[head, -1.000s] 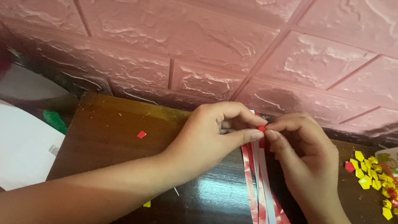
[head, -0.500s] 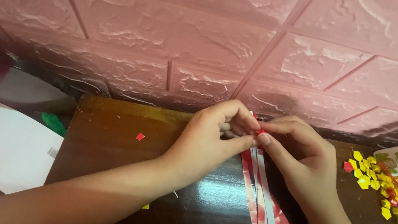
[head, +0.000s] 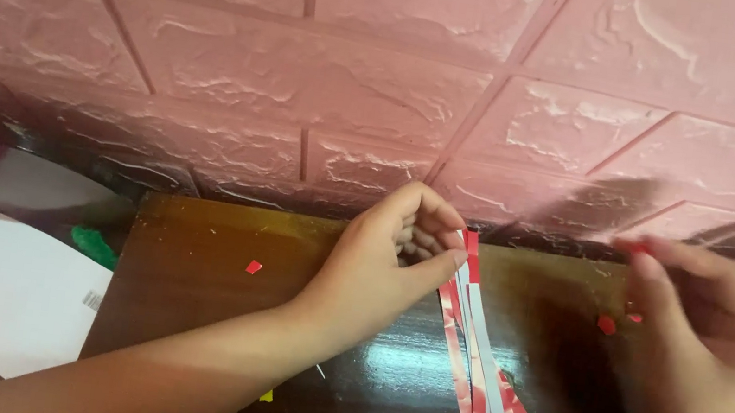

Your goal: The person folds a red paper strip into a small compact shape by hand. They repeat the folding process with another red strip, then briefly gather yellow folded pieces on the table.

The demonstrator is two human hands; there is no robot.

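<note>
Paper strips, red & white, lie in a bundle on the dark wooden board, running from the upper end near the wall down to the bottom edge of view. Left hand grips the strips' top end, thumb & forefinger pinched on it, other fingers curled in toward the palm. Right hand is off to the right, apart from the strips, blurred; fingertips look drawn together on a tiny red bit, but can't tell for sure if it's held. Small red scraps sit on the board, one left of the left hand, others btwn the strips & right hand. White paper sheet lies left of the board w/ a green scrap just above it. Pink brick-pattern wall stands behind.
</note>
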